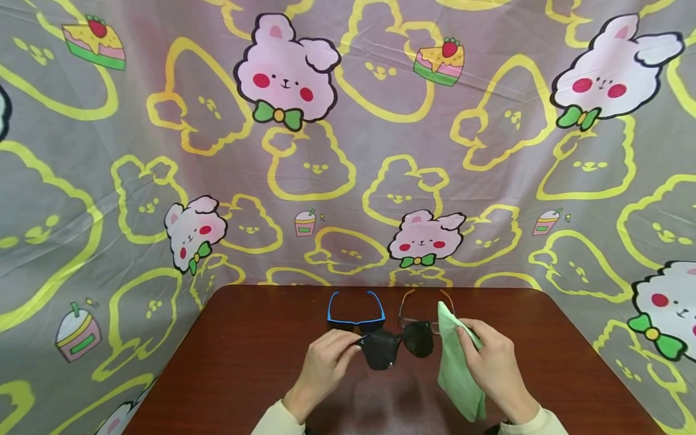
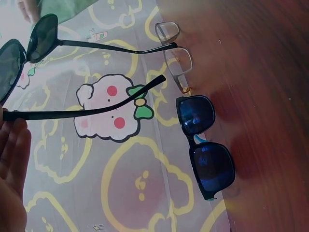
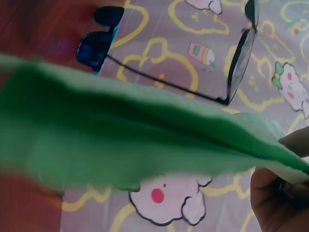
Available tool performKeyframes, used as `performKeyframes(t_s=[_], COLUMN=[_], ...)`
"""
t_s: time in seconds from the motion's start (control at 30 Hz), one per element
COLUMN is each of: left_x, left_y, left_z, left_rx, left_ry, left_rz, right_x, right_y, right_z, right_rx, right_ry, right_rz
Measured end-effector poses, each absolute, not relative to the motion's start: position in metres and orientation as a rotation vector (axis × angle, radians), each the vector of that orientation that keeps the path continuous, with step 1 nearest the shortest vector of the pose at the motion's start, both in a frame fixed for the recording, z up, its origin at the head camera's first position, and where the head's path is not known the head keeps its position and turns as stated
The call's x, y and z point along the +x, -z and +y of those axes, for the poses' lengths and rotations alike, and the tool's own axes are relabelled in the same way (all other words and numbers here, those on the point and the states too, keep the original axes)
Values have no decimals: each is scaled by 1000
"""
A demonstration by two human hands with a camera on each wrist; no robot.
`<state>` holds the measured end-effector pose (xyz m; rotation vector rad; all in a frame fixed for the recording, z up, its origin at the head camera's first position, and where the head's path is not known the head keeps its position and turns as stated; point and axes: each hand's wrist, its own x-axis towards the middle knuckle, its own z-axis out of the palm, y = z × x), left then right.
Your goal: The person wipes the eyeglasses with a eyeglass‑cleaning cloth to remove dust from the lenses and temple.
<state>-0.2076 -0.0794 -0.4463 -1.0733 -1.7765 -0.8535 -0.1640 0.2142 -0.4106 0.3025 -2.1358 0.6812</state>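
Black sunglasses (image 1: pixel 380 350) are held up over the table, their dark lenses toward me in the head view. My left hand (image 1: pixel 327 362) pinches them at the left hinge corner. In the left wrist view both temples of the sunglasses (image 2: pixel 87 114) stick out unfolded. My right hand (image 1: pixel 493 356) pinches a light green cloth (image 1: pixel 459 374) between thumb and fingers, and the cloth hangs down just right of the sunglasses. The right wrist view shows the folded cloth (image 3: pixel 145 140) stretching across the picture from the fingers (image 3: pixel 270 198).
Blue-framed sunglasses (image 1: pixel 356 322) lie on the brown table (image 1: pixel 244 356) behind the left hand, temples pointing away. Clear-framed glasses with amber temple tips (image 1: pixel 408 296) lie to their right, partly covered by the cloth. A patterned curtain (image 1: pixel 359 139) stands behind and at the sides.
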Motion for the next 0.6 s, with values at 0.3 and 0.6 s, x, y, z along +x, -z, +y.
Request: performKeyframes(t_s=[0.3, 0.6], left_x=[-207, -206], left_y=[446, 445], left_z=[-78, -73], left_rx=[-1114, -1145], left_ry=[855, 838], left_rz=[-1744, -1712], right_x=[-172, -172], right_y=[421, 419], right_z=[219, 213], right_rx=[162, 69], right_ry=[-818, -1155], right_rz=[-2275, -2448])
